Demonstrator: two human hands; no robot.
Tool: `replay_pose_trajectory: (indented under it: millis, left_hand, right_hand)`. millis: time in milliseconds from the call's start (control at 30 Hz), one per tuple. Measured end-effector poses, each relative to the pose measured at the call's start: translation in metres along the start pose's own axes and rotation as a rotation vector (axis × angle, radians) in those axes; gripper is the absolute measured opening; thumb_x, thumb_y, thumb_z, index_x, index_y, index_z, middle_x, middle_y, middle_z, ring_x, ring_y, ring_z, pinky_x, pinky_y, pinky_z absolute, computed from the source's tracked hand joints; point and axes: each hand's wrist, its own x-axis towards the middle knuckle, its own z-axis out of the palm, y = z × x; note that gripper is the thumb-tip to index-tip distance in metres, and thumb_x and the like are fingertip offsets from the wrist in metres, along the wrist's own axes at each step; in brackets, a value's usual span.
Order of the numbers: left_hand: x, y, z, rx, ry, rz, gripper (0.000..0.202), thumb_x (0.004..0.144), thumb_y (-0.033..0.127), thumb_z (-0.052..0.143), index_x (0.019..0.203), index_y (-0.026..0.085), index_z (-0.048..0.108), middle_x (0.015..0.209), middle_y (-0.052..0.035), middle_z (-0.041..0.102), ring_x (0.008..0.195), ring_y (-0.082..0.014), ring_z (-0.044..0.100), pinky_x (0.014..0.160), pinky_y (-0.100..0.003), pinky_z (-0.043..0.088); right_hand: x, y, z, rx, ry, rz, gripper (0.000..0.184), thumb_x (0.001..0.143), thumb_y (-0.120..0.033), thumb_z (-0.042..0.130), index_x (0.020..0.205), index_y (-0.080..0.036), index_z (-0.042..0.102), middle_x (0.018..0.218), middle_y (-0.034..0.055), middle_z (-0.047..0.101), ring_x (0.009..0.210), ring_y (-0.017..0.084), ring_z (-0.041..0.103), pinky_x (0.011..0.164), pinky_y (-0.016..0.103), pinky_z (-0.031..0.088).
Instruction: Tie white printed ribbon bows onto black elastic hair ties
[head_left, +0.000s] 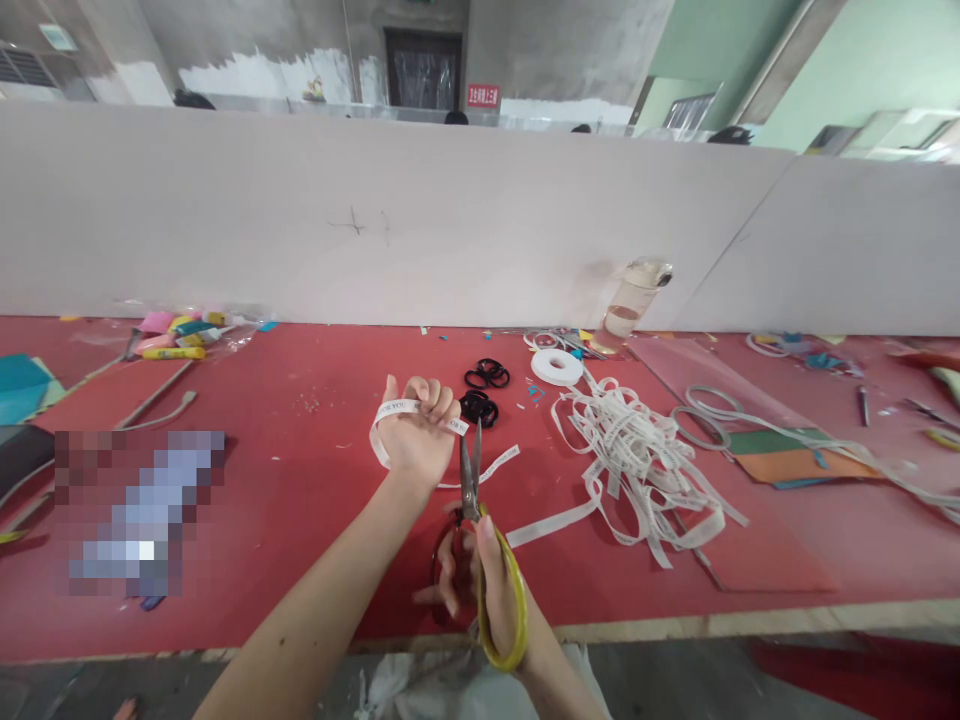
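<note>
My left hand (420, 435) is closed on a white printed ribbon (397, 407), which loops round the fingers and palm. My right hand (495, 590) has its fingers through the handles of scissors (470, 480), one yellow and one red. The blades are spread and point away from me, their tips just right of my left fingers, close to the ribbon's end. Whether they touch it I cannot tell. A cut strip of printed ribbon (501, 462) lies behind the blades. Black hair ties (487, 374) rest beyond my hands. To the right is a tangled heap of white printed ribbon (637, 455).
A white ribbon roll (556, 367) and a clear bottle (630, 300) stand towards the back of the red table (300, 540). A white partition (450, 230) rises behind. Bagged coloured items (180, 335) lie back left. A white cable (847, 450) crosses coloured sheets at right.
</note>
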Motion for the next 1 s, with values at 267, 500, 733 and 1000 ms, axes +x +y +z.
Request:
replay_pose_trajectory:
  millis: [267,500,733,1000]
  left_hand:
    - [0.001,0.005,0.002,0.014,-0.005,0.049,0.051,0.097,0.047,0.038,0.057,0.016,0.045,0.057,0.0026,0.028,0.048,-0.0077,0.034,0.048,-0.022,0.031]
    - [-0.004,0.001,0.005,0.043,0.018,0.004,0.051,0.098,0.045,0.033,0.057,0.016,0.044,0.057,0.0026,0.025,0.049,-0.0087,0.03,0.048,-0.023,0.03]
    - [-0.007,-0.005,0.006,0.086,0.013,0.006,0.054,0.098,0.046,0.032,0.056,0.016,0.044,0.059,0.0021,0.025,0.051,-0.0095,0.031,0.049,-0.023,0.03]
    - [-0.005,-0.007,0.005,0.065,-0.008,0.061,0.052,0.099,0.04,0.031,0.056,0.015,0.046,0.061,0.0015,0.028,0.053,-0.0099,0.034,0.053,-0.024,0.033]
  right_hand:
    - [-0.005,0.005,0.005,0.054,-0.021,0.026,0.075,0.068,-0.085,0.051,0.106,-0.02,0.051,0.064,-0.0056,0.05,0.036,0.006,0.04,0.053,0.034,0.055]
    - [-0.001,-0.003,0.007,0.068,0.007,-0.004,0.07,0.068,-0.086,0.051,0.099,-0.023,0.053,0.059,-0.0065,0.048,0.036,0.007,0.038,0.056,0.037,0.056]
    - [0.004,-0.005,0.003,-0.002,0.075,-0.088,0.067,0.073,-0.083,0.048,0.098,-0.021,0.052,0.057,-0.0075,0.045,0.033,0.005,0.034,0.053,0.035,0.054]
    - [-0.001,-0.003,0.01,-0.032,0.154,-0.149,0.067,0.073,-0.081,0.052,0.101,-0.02,0.047,0.062,-0.0105,0.045,0.031,0.0,0.033,0.046,0.025,0.05]
